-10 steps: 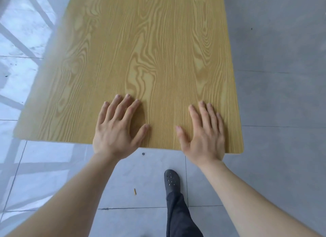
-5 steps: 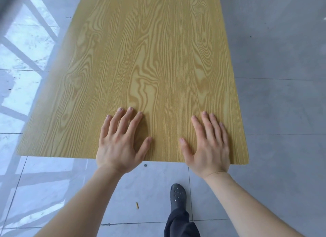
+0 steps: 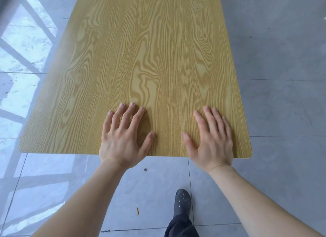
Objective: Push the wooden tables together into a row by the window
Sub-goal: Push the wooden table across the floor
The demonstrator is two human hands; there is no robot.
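A long wooden table with yellow grain stretches away from me, its near edge just in front of my wrists. My left hand lies flat on the top near the middle of that edge, fingers spread. My right hand lies flat near the table's right corner, fingers apart too. Neither hand holds anything. The table's legs and far end are out of view.
Grey floor tiles surround the table, with bright window reflections on the left. My foot in a dark clog stands below the near edge. A small yellow stub and a dark dot lie on the floor.
The table has slid over the tiles, and my foot and the floor marks sit lower in view. Both hands stay flat at the same spots near the near edge.
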